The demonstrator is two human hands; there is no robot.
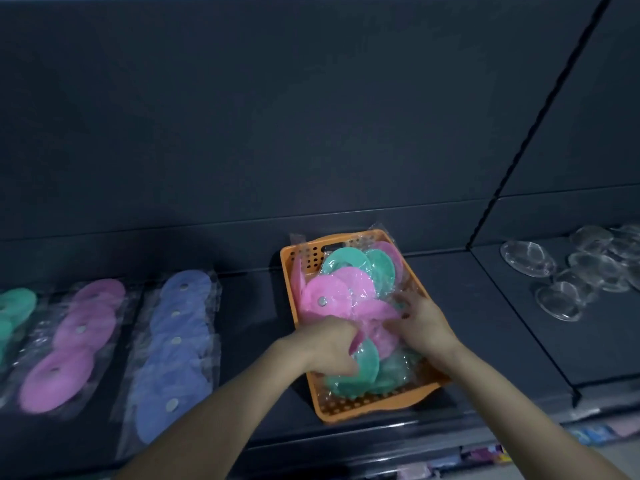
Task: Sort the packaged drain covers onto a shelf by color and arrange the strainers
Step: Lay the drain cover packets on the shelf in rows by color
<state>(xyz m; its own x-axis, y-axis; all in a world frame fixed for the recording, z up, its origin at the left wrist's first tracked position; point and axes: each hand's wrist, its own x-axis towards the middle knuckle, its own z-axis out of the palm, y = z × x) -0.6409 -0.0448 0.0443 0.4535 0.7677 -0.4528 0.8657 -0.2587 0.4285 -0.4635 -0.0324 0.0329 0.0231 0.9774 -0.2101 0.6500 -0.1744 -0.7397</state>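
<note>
A: Nearest to us, what are the hands doing?

B: Both are down in the orange basket (349, 408) on the shelf (485, 323). The left hand (329, 348) has its fingers curled closed around a green packaged cover (365, 360), with what looks like a pink edge pinched in too. The right hand (424, 327) lies on the wrapped pile with fingers bent into the plastic; I cannot tell whether it actually grips a pack or only steadies the heap.

A: And what's left in the basket?

B: A mixed heap of pink covers (329, 299) and green ones, all in clear wrappers, roughly filling it. No blue shows there.

A: Out to the left?

B: Three rows lie on the shelf, running front to back: blue row (175, 344) closest to the basket, then pink row (69, 344), then a green row (15, 306) cut off by the edge of view.

A: So how far along?

B: I'd judge midway: blue seems done, pink and green need topping up. Far right, past the divider, the clear strainers (568, 271) sit in a loose cluster, seemingly not yet arranged.
</note>
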